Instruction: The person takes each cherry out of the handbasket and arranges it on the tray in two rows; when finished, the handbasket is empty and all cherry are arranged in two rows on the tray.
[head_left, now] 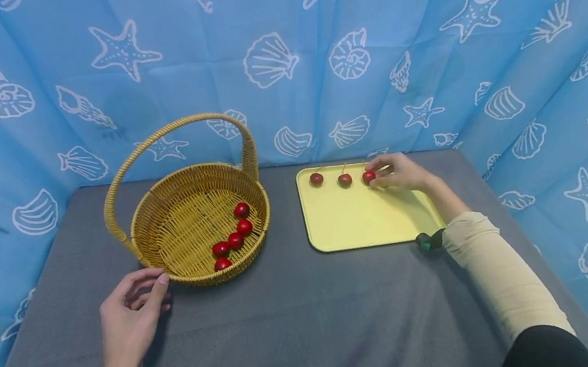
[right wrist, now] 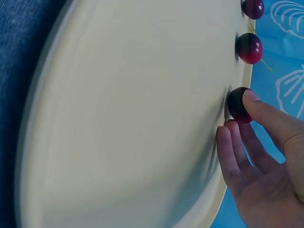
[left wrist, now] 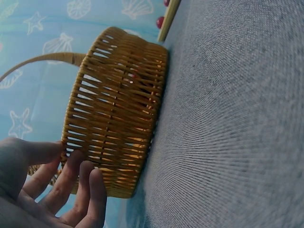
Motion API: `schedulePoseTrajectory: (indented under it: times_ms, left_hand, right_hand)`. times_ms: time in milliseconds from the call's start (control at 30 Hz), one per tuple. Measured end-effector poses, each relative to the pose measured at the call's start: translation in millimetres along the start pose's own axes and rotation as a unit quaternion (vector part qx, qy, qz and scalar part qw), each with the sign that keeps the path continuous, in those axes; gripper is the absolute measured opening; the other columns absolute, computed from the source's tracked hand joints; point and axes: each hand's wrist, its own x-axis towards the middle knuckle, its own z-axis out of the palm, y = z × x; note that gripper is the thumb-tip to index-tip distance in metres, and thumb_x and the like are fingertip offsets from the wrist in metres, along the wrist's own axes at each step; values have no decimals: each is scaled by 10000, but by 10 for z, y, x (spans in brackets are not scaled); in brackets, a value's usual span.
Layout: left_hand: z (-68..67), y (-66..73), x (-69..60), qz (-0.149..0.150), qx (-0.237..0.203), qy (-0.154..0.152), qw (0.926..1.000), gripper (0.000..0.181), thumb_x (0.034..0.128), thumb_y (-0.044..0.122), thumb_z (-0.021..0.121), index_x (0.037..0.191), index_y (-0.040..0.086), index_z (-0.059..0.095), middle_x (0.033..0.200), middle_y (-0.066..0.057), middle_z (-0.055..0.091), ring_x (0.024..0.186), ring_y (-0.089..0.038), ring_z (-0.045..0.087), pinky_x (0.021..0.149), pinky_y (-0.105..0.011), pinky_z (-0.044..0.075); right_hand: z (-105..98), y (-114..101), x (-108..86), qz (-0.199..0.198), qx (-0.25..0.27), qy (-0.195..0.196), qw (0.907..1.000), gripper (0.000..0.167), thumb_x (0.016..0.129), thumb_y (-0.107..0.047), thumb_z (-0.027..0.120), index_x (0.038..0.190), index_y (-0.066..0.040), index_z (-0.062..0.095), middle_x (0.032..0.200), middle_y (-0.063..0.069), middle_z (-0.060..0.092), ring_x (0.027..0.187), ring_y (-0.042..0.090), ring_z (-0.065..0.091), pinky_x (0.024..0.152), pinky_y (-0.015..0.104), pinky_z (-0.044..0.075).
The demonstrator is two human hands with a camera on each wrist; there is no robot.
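A wicker basket (head_left: 211,278) with a tall handle stands at the left, several red cherries (head_left: 244,226) lying in its right part. My left hand (head_left: 133,309) pinches the basket's front-left rim between thumb and fingers; the left wrist view shows the fingers against the woven side (left wrist: 109,114). On the yellow tray (head_left: 356,218), three cherries form a row along the far edge. My right hand (head_left: 398,173) has thumb and fingers round the rightmost cherry (right wrist: 239,104), at the tray's surface. The middle cherry (right wrist: 249,48) and the leftmost one (head_left: 316,179) lie beside it.
Grey cloth (head_left: 294,336) covers the table. A blue curtain (head_left: 275,59) with white shells and starfish hangs behind and at the sides. A small dark object (head_left: 424,242) is by the right wrist, at the tray's front-right corner.
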Motion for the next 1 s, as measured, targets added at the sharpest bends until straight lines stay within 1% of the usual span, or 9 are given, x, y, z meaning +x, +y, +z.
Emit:
schedulePoseTrajectory:
  times_ms: [100, 200, 367, 467, 567, 633, 767, 833, 1000]
  left_hand:
    - [0, 5, -5, 38, -25, 3, 10000, 268, 1060, 259, 731, 1292, 126, 721, 1115, -26, 766, 820, 11, 731, 678, -169, 643]
    - [-3, 4, -8, 73, -69, -11, 9999, 265, 1060, 257, 731, 1290, 126, 723, 1091, 4, 767, 821, 7, 735, 682, -167, 643]
    - [-3, -8, -3, 70, -71, -40, 9999, 282, 1060, 264, 731, 1301, 118, 718, 1074, 40, 764, 823, 10, 733, 676, -163, 639]
    - [-6, -8, -2, 49, -48, -45, 10000, 281, 1061, 266, 729, 1302, 120, 718, 1078, 42, 762, 827, 15, 731, 677, -162, 639]
    - [-9, -2, -1, 29, -46, -41, 10000, 279, 1062, 267, 729, 1301, 123, 718, 1085, 38, 762, 828, 19, 729, 678, -164, 640]
    - [-8, 6, -2, 23, -39, -22, 10000, 276, 1062, 269, 729, 1298, 126, 719, 1085, 43, 759, 827, 22, 728, 680, -164, 641]
    - [-4, 8, -5, 26, -38, 16, 10000, 270, 1060, 263, 731, 1293, 128, 721, 1065, 86, 747, 823, 25, 725, 678, -161, 638]
    - [-1, 3, -7, 56, -32, 39, 10000, 266, 1058, 258, 735, 1289, 126, 723, 1055, 95, 744, 818, 25, 724, 674, -159, 637]
    - [6, -8, -3, 86, -14, 44, 10000, 270, 1057, 258, 736, 1289, 122, 723, 1079, 41, 761, 810, 26, 723, 667, -157, 635]
  right_hand:
    - [-12, -10, -21, 29, -5, -22, 10000, 441, 995, -27, 767, 1398, 87, 628, 1418, 370, 628, 1280, 567, 660, 883, 339, 690]
    - [-39, -24, -47, -53, 2, -47, 10000, 443, 996, -10, 756, 1399, 109, 615, 1416, 382, 623, 1271, 574, 661, 886, 357, 696]
    - [-97, -53, -88, -283, -14, -34, 9996, 425, 991, 28, 739, 1385, 127, 614, 1415, 380, 627, 1276, 581, 655, 867, 278, 681]
    - [-127, -92, -109, -368, -137, 29, 9992, 405, 1009, -1, 734, 1381, 117, 625, 1446, 355, 620, 1300, 565, 641, 906, 229, 650]
    - [-141, -163, -129, -342, -199, 81, 9992, 399, 1032, -46, 725, 1395, 91, 633, 1497, 320, 603, 1326, 540, 628, 964, 231, 628]
    - [-142, -217, -138, -350, -219, 95, 9991, 403, 1045, -66, 715, 1410, 83, 629, 1508, 308, 602, 1334, 521, 632, 990, 235, 617]
    - [-125, -372, -153, -443, -200, 133, 9987, 393, 1053, -102, 719, 1409, 46, 646, 1458, 295, 642, 1309, 469, 664, 974, 212, 593]
    - [-104, -472, -154, -513, -152, 152, 9985, 368, 1049, -101, 724, 1393, 18, 667, 1434, 293, 658, 1301, 446, 676, 991, 247, 594]
    - [-33, -720, -139, -567, 90, 105, 9983, 320, 1033, -102, 749, 1345, -45, 711, 1417, 251, 680, 1323, 400, 681, 976, 216, 590]
